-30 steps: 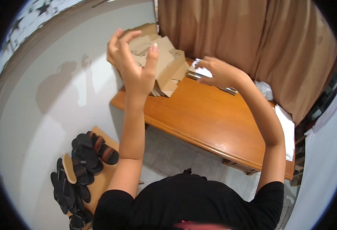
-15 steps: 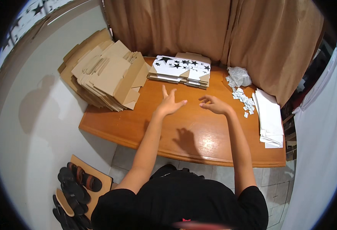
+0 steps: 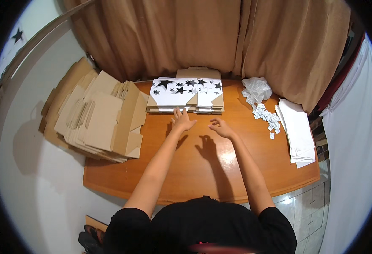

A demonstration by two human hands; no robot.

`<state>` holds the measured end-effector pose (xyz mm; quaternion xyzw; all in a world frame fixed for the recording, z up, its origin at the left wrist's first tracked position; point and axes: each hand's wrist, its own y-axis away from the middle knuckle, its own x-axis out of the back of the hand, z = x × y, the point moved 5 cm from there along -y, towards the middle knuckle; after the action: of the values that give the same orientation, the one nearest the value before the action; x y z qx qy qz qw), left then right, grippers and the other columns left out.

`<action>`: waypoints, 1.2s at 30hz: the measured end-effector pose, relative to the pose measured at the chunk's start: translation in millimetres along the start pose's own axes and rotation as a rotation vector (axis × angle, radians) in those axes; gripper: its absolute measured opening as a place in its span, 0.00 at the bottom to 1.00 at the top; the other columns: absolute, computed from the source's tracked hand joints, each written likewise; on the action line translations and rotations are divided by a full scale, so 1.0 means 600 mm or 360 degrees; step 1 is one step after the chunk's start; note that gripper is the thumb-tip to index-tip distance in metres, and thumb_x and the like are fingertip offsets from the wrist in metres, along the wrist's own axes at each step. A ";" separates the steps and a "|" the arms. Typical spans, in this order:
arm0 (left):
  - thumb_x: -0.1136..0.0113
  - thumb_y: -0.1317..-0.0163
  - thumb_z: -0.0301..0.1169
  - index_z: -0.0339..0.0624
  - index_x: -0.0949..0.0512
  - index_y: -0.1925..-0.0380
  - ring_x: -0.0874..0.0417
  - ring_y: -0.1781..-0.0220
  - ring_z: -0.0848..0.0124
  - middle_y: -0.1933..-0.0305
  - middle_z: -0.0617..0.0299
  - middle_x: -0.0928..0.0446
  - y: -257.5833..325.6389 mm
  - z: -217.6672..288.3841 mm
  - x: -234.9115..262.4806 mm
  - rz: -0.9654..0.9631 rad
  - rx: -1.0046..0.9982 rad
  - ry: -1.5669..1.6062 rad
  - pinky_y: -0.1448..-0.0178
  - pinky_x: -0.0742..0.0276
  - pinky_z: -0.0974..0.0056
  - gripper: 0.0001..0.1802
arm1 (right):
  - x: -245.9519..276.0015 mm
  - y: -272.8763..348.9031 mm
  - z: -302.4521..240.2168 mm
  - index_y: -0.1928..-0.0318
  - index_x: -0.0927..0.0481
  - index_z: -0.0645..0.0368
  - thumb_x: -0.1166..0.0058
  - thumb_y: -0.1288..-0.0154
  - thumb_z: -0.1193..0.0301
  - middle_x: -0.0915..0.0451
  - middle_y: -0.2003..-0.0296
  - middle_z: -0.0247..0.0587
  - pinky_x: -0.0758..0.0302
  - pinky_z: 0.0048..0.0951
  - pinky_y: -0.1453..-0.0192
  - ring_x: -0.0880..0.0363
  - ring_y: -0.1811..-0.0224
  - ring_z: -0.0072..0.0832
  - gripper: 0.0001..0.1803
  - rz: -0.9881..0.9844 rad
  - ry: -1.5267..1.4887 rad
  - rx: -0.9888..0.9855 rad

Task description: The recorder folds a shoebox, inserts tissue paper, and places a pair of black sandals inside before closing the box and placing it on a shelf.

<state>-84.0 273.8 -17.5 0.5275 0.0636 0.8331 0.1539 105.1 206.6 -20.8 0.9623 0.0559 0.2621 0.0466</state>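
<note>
Hovering over the wooden table (image 3: 164, 169), both bare hands are showing empty, with 12 o'clock meaning straight away from the person. Left hand (image 3: 183, 121) is standing wide, fingers spreading toward 12 and thumb sticking out toward 2. Right hand (image 3: 221, 128) is hanging half-curled, thumb apart from the fingers, gap facing roughly 10. Stack of star-printed flat-folded boxes (image 3: 181, 91), white with black stars and brown edges, is lying at the table's far side: about 12 from the left hand, about 11 from the right. Its long axis is running 9 to 3, crosswise to the forearms. Left hand is sitting nearer, fingertips overlapping the stack's front edge in view; cannot tell whether they are touching. Right hand is staying clear of that edge. Brown cardboard flats (image 3: 97, 120) are leaning in a tall, slanting pile at 9 from the left hand, well apart. Small white square sachets (image 3: 269, 119) are scattering at 2 to 3 from the right hand, clear plastic bag (image 3: 258, 88) resting just beyond them at 1 to 2. White paper sheets (image 3: 296, 133) are piling at 3. Brown curtain (image 3: 186, 34) is hanging behind the boxes.
</note>
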 end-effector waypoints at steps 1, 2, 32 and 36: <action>0.39 0.49 0.48 0.40 0.53 0.34 0.69 0.27 0.51 0.29 0.43 0.66 -0.018 0.002 0.007 0.0127 -0.0035 -0.0020 0.31 0.62 0.40 0.48 | -0.004 -0.007 0.005 0.46 0.31 0.66 0.44 0.43 0.57 0.26 0.54 0.56 0.29 0.34 0.49 0.27 0.50 0.39 0.31 -0.0032 -0.0037 0.0005; 0.39 0.48 0.46 0.40 0.52 0.35 0.68 0.27 0.52 0.29 0.44 0.66 -0.037 0.002 0.009 0.0139 -0.0050 -0.0141 0.30 0.63 0.40 0.47 | -0.007 -0.014 0.011 0.46 0.31 0.66 0.44 0.42 0.58 0.26 0.54 0.55 0.28 0.33 0.51 0.25 0.53 0.38 0.30 -0.0024 -0.0084 -0.0013; 0.44 0.53 0.27 0.43 0.26 0.80 0.17 0.75 0.63 0.79 0.58 0.22 -0.178 -0.027 0.052 0.0876 -0.1062 -0.1147 0.74 0.21 0.62 0.01 | -0.045 0.002 0.094 0.50 0.28 0.67 0.46 0.39 0.67 0.24 0.61 0.48 0.27 0.29 0.53 0.25 0.58 0.33 0.20 0.0140 -0.0496 -0.0171; 0.46 0.50 0.26 0.41 0.23 0.80 0.17 0.72 0.61 0.76 0.56 0.20 -0.164 -0.011 0.064 0.0780 -0.1015 -0.1066 0.71 0.20 0.60 0.04 | -0.052 0.036 0.099 0.50 0.28 0.67 0.46 0.39 0.66 0.25 0.60 0.47 0.27 0.29 0.54 0.25 0.58 0.31 0.20 0.0156 -0.0554 -0.0224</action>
<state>-86.3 379.5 -13.6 0.6913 -0.3712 0.6084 0.1193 110.6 177.9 -84.6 0.9890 -0.0183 0.0968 0.1100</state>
